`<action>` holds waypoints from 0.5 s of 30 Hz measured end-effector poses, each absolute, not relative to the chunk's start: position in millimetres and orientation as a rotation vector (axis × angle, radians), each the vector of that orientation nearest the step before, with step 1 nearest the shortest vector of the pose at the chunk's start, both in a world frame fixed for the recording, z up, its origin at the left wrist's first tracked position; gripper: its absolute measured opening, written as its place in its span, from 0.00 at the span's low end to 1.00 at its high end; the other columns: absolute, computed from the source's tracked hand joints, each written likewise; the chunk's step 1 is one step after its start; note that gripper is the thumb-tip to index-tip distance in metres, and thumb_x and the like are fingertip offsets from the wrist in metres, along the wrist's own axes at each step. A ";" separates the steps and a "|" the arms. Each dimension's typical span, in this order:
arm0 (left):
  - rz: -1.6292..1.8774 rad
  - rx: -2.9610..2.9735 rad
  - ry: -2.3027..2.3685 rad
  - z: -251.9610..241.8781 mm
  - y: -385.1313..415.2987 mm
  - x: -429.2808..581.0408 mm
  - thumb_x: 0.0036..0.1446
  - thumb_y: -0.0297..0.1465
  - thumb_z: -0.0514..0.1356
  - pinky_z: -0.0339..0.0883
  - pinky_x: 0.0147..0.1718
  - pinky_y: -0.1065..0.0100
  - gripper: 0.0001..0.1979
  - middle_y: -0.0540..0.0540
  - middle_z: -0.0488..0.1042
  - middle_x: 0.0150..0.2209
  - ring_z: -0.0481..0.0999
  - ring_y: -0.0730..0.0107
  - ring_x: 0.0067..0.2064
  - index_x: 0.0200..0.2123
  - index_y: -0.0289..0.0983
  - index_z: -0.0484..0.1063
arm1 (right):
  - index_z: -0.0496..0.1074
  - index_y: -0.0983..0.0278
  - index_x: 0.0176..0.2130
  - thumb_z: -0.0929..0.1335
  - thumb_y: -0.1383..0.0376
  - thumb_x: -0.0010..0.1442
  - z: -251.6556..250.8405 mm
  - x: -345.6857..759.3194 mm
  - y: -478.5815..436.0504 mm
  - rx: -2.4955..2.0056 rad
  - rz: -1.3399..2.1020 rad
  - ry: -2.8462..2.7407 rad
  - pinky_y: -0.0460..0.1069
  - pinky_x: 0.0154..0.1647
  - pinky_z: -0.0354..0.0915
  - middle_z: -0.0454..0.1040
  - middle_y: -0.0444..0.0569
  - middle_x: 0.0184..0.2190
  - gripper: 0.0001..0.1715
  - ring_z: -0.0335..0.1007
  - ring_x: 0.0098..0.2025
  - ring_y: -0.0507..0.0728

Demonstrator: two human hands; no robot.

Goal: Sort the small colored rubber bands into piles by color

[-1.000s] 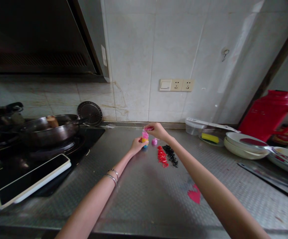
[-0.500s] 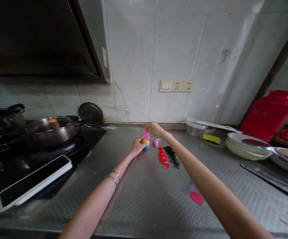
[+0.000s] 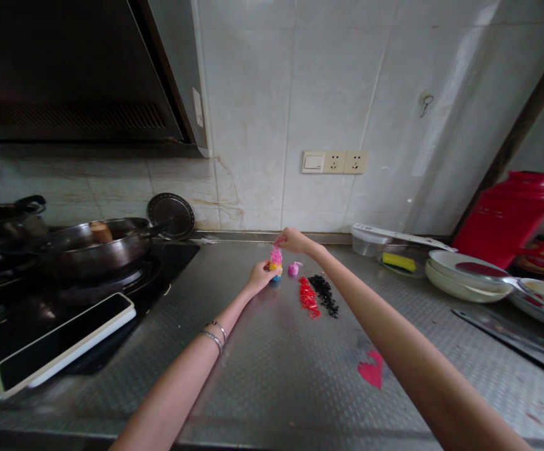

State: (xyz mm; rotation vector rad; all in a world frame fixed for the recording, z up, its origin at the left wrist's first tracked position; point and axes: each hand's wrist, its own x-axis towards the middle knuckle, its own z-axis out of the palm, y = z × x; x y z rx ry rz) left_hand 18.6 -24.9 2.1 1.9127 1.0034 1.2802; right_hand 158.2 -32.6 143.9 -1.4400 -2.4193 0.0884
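On the steel counter stands a small clear bottle (image 3: 276,256), filled in layers of pink, yellow and blue. My left hand (image 3: 260,275) is closed round its lower part and keeps it upright. Over the bottle's mouth, my right hand (image 3: 293,240) has its fingers pinched together; what lies between them is too small to make out. A pink cap (image 3: 293,269) with a thin loop sits just right of the bottle. Nearer to me lie a pile of small red rubber bands (image 3: 308,297) and a pile of black rubber bands (image 3: 324,294), side by side.
A red heart-shaped piece (image 3: 371,371) lies by my right forearm. Left are a phone (image 3: 65,341) and a pan (image 3: 97,250) on the stove. Right are a yellow sponge (image 3: 399,262), stacked bowls (image 3: 464,285), a knife (image 3: 511,338) and a red thermos (image 3: 506,219).
My right hand has shifted slightly at the bottle's mouth, and its forearm has swung a little right, uncovering more of the red heart. My left hand stays on the bottle.
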 end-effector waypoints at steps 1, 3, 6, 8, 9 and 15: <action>1.280 1.913 1.004 1.8 -24.6 18.5 0.44 0.36 0.61 0.65 0.33 0.69 0.16 0.44 0.76 0.33 0.73 0.66 0.33 0.36 0.32 0.72 | 0.75 0.68 0.36 0.64 0.69 0.51 143.9 159.6 -31.5 -1.424 0.122 -2.408 0.42 0.32 0.60 0.76 0.49 0.31 0.14 0.69 0.32 0.52; 1.274 1.915 1.000 1.4 -24.2 18.3 0.44 0.37 0.61 0.65 0.32 0.69 0.17 0.43 0.76 0.33 0.73 0.66 0.33 0.36 0.32 0.72 | 0.76 0.69 0.35 0.64 0.70 0.50 142.8 161.9 -28.8 -1.377 0.161 -2.389 0.41 0.30 0.60 0.76 0.49 0.30 0.13 0.69 0.31 0.51; 1.270 1.917 0.996 1.3 -23.8 18.3 0.44 0.37 0.60 0.65 0.32 0.69 0.17 0.43 0.76 0.33 0.73 0.66 0.34 0.37 0.32 0.72 | 0.75 0.69 0.34 0.65 0.72 0.47 141.2 163.4 -25.8 -1.313 0.194 -2.360 0.41 0.30 0.60 0.75 0.48 0.28 0.12 0.68 0.29 0.50; 1.275 1.913 1.000 1.3 -23.8 18.3 0.44 0.37 0.60 0.65 0.32 0.69 0.17 0.43 0.76 0.33 0.73 0.66 0.34 0.36 0.32 0.72 | 0.75 0.70 0.33 0.65 0.73 0.46 141.0 163.5 -25.2 -1.286 0.223 -2.341 0.41 0.30 0.60 0.75 0.48 0.27 0.12 0.68 0.29 0.50; 1.276 1.913 1.002 1.3 -23.8 18.3 0.44 0.38 0.61 0.65 0.32 0.69 0.17 0.43 0.76 0.33 0.73 0.66 0.34 0.36 0.32 0.72 | 0.74 0.70 0.33 0.65 0.74 0.45 141.0 163.3 -25.2 -1.276 0.236 -2.333 0.41 0.29 0.60 0.75 0.48 0.27 0.12 0.67 0.28 0.50; 1.276 1.927 1.011 -0.3 -22.7 18.1 0.44 0.39 0.60 0.65 0.33 0.69 0.18 0.43 0.75 0.34 0.73 0.65 0.34 0.37 0.32 0.72 | 0.73 0.69 0.33 0.67 0.74 0.43 138.1 162.6 -23.6 -1.283 0.147 -2.278 0.41 0.29 0.60 0.74 0.47 0.27 0.12 0.67 0.28 0.49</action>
